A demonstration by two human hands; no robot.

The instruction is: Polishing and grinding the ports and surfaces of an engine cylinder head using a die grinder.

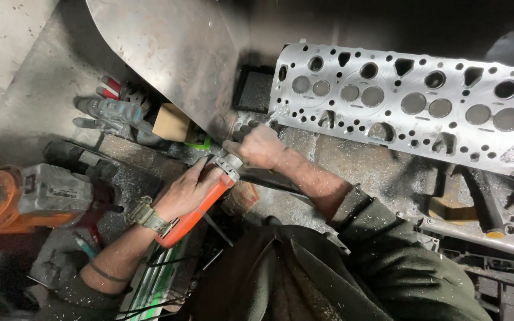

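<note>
The left hand (187,189) gripped an orange power tool (200,205) while the right hand (258,146) clenched its front, steadying it against the cylinder head (408,104) just beyond.

A grimy, swarf-strewn desk (352,160) carries a long aluminium cylinder head (411,101) along its far edge and a black-handled hammer (483,202) near its right edge.

1 head view looks steeply down, close over a cluttered workbench (352,163).
</note>
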